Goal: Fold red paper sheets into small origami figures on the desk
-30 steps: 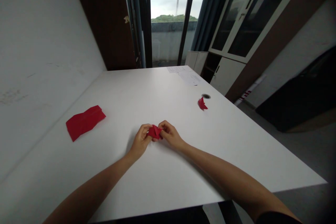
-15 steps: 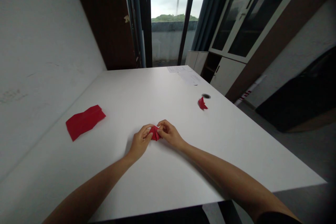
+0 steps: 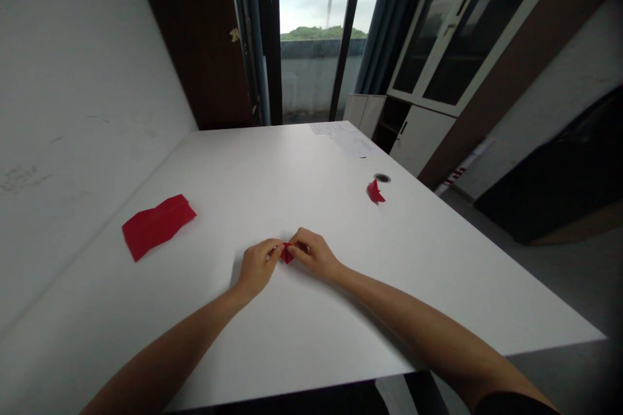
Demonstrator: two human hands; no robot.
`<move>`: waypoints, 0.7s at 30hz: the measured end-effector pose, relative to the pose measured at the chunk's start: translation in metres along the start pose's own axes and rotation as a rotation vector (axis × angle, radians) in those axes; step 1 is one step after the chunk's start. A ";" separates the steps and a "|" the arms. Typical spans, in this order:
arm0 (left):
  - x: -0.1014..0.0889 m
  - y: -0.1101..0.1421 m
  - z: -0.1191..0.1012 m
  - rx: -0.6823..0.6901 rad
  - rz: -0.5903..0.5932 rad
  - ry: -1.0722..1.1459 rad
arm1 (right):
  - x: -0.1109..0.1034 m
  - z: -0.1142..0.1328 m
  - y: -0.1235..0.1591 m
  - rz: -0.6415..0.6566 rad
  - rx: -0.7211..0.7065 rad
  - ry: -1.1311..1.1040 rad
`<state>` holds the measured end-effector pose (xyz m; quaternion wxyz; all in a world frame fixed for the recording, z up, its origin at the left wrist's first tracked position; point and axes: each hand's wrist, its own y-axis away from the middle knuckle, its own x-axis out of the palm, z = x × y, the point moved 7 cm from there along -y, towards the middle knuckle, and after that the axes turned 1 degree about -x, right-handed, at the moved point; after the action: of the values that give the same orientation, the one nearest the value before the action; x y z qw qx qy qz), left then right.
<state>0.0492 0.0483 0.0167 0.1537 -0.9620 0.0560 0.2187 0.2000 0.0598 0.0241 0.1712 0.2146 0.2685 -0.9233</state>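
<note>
Where the left hand (image 3: 260, 266) and right hand (image 3: 314, 254) meet at lower centre, one small folded red paper piece (image 3: 287, 255) is pinched between both hands' fingers. Also on the white tabletop (image 3: 209, 337): one creased red paper sheet (image 3: 158, 226), left; one folded red scrap (image 3: 374, 192), upper right.

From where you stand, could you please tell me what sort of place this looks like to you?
It is probably an office or meeting room: a large white table with a cable grommet and papers on it, and a glass-fronted cabinet beside a tall window.
</note>
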 end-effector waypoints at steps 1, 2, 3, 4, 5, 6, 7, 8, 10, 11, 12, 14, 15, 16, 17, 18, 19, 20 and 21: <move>0.000 0.000 -0.001 0.004 -0.002 0.005 | -0.001 0.001 0.000 -0.005 -0.003 -0.010; -0.001 0.000 -0.001 0.008 -0.004 0.013 | -0.002 0.001 0.000 -0.011 0.000 -0.023; -0.001 0.000 -0.002 0.010 -0.006 0.022 | -0.002 0.000 0.000 -0.017 0.008 -0.038; -0.001 -0.001 -0.001 0.008 -0.008 0.033 | -0.003 -0.001 0.000 -0.023 0.016 -0.053; -0.001 -0.001 0.000 0.004 -0.008 0.046 | -0.004 -0.002 0.000 -0.029 0.023 -0.066; -0.001 -0.002 0.001 -0.001 -0.007 0.061 | -0.005 -0.004 -0.001 -0.036 0.028 -0.075; -0.001 -0.002 0.003 -0.006 -0.006 0.077 | -0.005 -0.005 -0.001 -0.044 0.031 -0.083; -0.001 -0.003 0.006 -0.010 -0.008 0.094 | -0.006 -0.007 -0.001 -0.053 0.034 -0.091; -0.002 -0.004 0.012 -0.019 -0.022 0.126 | -0.007 -0.012 -0.002 -0.077 0.053 -0.118; -0.003 -0.005 0.016 -0.026 -0.038 0.140 | -0.007 -0.015 -0.001 -0.092 0.068 -0.136; -0.004 -0.005 0.020 -0.034 -0.057 0.156 | -0.007 -0.018 -0.001 -0.106 0.083 -0.154; -0.005 -0.007 0.030 -0.057 -0.096 0.206 | -0.007 -0.023 0.000 -0.131 0.104 -0.180; -0.005 -0.008 0.034 -0.070 -0.115 0.242 | -0.008 -0.025 0.000 -0.140 0.107 -0.187; -0.005 -0.008 0.038 -0.083 -0.131 0.282 | -0.008 -0.026 0.001 -0.150 0.107 -0.190; -0.005 -0.009 0.042 -0.096 -0.144 0.320 | -0.009 -0.028 0.001 -0.161 0.108 -0.193; -0.005 -0.010 0.045 -0.110 -0.154 0.351 | -0.009 -0.030 0.001 -0.172 0.110 -0.192; -0.005 -0.011 0.048 -0.126 -0.165 0.379 | -0.010 -0.032 0.001 -0.186 0.114 -0.190; -0.006 -0.011 0.050 -0.144 -0.178 0.404 | -0.012 -0.034 0.001 -0.201 0.122 -0.187; -0.006 -0.012 0.051 -0.165 -0.195 0.431 | -0.013 -0.036 0.001 -0.213 0.133 -0.185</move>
<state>0.0248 0.0759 -0.0211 0.0797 -0.9965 -0.0235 -0.0034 0.2223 0.0821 0.0018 0.0817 0.1098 0.2112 -0.9678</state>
